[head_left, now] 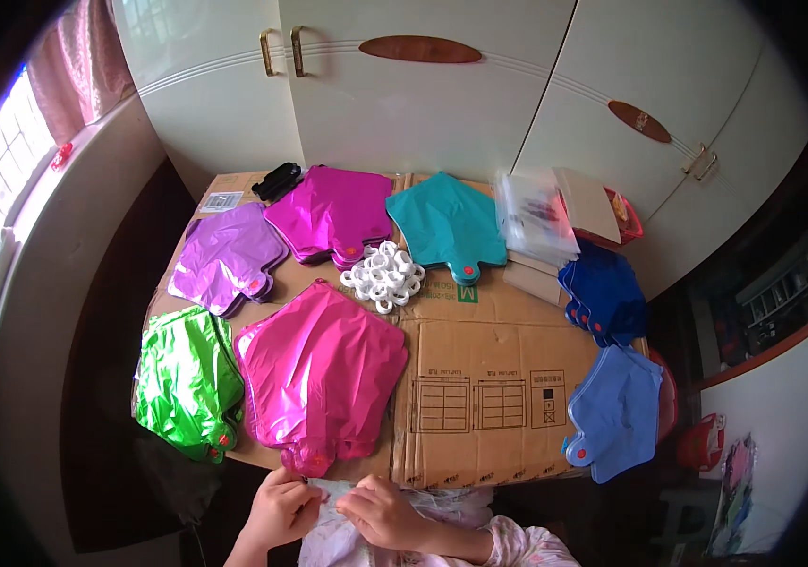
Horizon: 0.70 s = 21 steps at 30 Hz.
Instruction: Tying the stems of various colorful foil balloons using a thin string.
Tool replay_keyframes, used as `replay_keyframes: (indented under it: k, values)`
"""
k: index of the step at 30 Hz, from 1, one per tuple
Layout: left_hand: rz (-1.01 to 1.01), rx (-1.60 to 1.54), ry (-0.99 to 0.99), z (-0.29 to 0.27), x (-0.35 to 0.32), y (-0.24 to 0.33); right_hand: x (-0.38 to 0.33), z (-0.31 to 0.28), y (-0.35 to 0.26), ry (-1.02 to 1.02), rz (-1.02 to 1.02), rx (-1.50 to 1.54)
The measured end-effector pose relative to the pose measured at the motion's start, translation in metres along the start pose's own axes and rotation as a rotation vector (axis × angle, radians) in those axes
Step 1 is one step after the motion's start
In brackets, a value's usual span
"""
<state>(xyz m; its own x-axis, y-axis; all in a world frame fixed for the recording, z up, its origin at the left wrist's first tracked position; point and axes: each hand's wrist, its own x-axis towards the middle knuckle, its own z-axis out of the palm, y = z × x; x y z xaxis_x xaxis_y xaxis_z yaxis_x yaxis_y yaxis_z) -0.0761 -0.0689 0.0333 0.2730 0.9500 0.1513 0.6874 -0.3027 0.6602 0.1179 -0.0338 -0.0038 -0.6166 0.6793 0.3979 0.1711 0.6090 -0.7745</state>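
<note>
My left hand [283,511] and my right hand [383,513] are close together just below the table's front edge, fingers closed in pinches. Between them shows a thin, see-through piece of plastic film [331,488], which both seem to grip; its exact kind is unclear. Right above my left hand, the tail of a shiny pink flat foil balloon [323,364] hangs at the cardboard's front edge. Beside it to the left lies a stack of green foil balloons [188,378]. A pile of white rings [385,276] sits behind the pink one.
Flattened cardboard [489,345] covers the table. Around it lie purple [227,253], magenta [333,213], teal [449,222], dark blue [607,295] and light blue [616,411] foil stacks. Clear plastic bags [531,217] and a red basket [632,227] are back right; a black object [277,181] is back left.
</note>
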Motion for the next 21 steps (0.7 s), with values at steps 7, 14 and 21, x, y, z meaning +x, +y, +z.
replay_keyframes:
  k: [7,14,21]
  values:
    - [-0.400,-1.659,0.215,0.012,-0.040,0.000,-0.021,0.046,0.014,-0.312,0.089,0.289]
    - [-0.476,-1.083,-0.025,0.039,-0.070,-0.042,-0.027,0.061,0.043,-0.294,0.044,0.151]
    - [-0.479,-0.139,-0.284,0.028,-0.044,-0.015,-0.040,0.077,0.057,-0.272,0.042,0.182]
